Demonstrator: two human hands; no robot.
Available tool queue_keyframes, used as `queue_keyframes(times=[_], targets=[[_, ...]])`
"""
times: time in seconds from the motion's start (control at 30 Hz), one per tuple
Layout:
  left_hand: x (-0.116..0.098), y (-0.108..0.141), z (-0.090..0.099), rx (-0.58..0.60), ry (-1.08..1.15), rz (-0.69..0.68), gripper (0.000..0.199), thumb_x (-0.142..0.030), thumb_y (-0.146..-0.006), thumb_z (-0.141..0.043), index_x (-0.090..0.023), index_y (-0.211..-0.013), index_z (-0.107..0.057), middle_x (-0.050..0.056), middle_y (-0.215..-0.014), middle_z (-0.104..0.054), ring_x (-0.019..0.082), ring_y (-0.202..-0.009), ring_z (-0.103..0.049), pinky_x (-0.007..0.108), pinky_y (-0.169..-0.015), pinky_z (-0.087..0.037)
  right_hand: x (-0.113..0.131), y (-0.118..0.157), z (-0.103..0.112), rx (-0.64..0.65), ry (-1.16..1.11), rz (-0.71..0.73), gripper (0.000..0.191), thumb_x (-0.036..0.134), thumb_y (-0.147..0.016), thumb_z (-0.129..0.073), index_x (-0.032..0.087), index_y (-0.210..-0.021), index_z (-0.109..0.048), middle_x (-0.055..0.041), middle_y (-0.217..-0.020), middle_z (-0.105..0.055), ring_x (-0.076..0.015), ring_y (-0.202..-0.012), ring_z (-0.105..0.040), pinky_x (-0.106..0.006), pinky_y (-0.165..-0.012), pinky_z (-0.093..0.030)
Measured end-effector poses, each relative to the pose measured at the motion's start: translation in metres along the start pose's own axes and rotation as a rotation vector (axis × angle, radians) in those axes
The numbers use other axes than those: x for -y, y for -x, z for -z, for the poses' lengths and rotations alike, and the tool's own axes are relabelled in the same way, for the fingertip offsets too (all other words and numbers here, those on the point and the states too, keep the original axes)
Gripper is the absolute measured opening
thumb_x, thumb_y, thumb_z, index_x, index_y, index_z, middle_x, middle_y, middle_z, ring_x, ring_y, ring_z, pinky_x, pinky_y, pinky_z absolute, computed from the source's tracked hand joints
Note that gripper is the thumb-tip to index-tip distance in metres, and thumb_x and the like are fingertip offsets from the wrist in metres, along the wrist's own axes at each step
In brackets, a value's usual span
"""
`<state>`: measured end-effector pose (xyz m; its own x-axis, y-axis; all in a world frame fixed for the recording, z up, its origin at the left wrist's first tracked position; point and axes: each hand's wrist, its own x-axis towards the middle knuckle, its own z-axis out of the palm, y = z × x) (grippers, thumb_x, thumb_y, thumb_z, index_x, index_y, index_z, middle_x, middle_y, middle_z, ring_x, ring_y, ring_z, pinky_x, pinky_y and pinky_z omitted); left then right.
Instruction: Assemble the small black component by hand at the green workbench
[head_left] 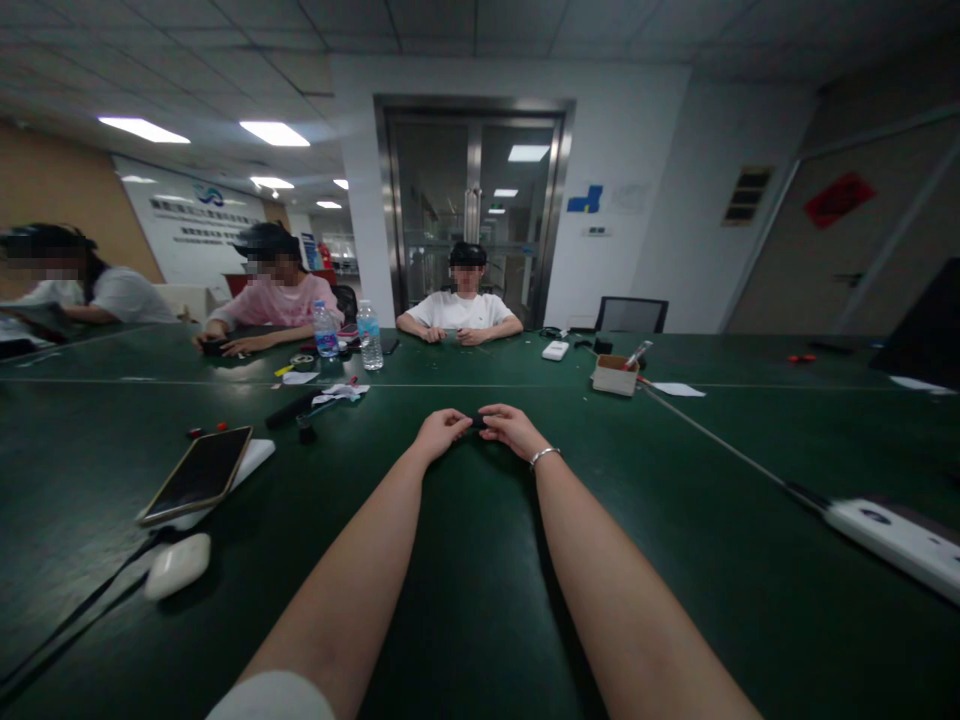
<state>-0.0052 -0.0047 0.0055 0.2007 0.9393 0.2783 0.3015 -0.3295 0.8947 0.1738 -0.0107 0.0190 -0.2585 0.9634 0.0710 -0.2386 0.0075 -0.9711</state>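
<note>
Small black object [477, 422] was held well ahead of the wearer, over the green desk [472, 600], near the middle of the view; whether it touched the surface or hung just above could not be told. The left grip [442, 432] pinched its left end between thumb and fingers, and the right grip [514, 430] pinched its right end likewise, so only a short dark stretch showed between them. It looked light, suited to fingertips rather than palms, and probably stiff, since no sag showed. Its surface was too small and dark to read, so how slippery or fragile it was remained uncertain. The two opposite ends seemed the best places to take hold, with gentle, even pressure, leaving the middle uncovered.
</note>
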Motion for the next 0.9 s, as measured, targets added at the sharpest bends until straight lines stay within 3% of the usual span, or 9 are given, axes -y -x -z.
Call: queue_keyframes(times=[0.37,0.5,0.7,0.9], targets=[[0.0011,0.0003,-0.0021,-0.076,-0.041,-0.040,0.031,-0.041,-0.072,-0.061,-0.017,-0.090,-0.060,0.000,-0.067,-0.058,0.011,-0.057,-0.053,0.023,-0.055,-0.042,-0.0015,-0.0014,-0.0004,-0.002,-0.012,0.012,0.017,0.001,-0.078,-0.057,0.010,-0.092,-0.061,-0.0027,-0.067,-0.065,-0.0089,-0.051,-0.064,-0.018,-0.055,-0.056],[0.0034,-0.0012,-0.0018,-0.062,-0.019,-0.043,0.028,-0.040,-0.072,-0.061,-0.017,-0.086,-0.058,-0.002,-0.062,-0.055,0.012,-0.057,-0.054,0.023,-0.055,-0.042,-0.0018,-0.0021,-0.0001,0.000,-0.025,0.010,0.017,0.002,-0.077,-0.058,0.011,-0.091,-0.062,-0.0025,-0.067,-0.065,-0.0087,-0.050,-0.063,-0.018,-0.054,-0.056],[0.0039,-0.0013,0.0006,-0.024,0.025,-0.043,0.028,-0.031,-0.069,-0.065,-0.014,-0.090,-0.061,0.003,-0.071,-0.061,0.011,-0.061,-0.055,0.025,-0.060,-0.044,-0.0027,-0.0028,0.0014,-0.021,-0.040,0.019,0.014,0.004,-0.077,-0.061,0.011,-0.089,-0.063,-0.0034,-0.069,-0.064,-0.0086,-0.051,-0.063,-0.018,-0.052,-0.056],[0.0044,-0.0018,0.0016,-0.005,0.033,-0.018,0.028,-0.034,-0.072,-0.063,-0.013,-0.091,-0.064,0.006,-0.078,-0.064,0.013,-0.064,-0.056,0.026,-0.060,-0.045,-0.0023,-0.0033,0.0016,-0.024,-0.035,0.004,0.015,0.003,-0.077,-0.059,0.010,-0.090,-0.062,-0.0044,-0.072,-0.065,-0.0088,-0.052,-0.063,-0.019,-0.053,-0.057]])
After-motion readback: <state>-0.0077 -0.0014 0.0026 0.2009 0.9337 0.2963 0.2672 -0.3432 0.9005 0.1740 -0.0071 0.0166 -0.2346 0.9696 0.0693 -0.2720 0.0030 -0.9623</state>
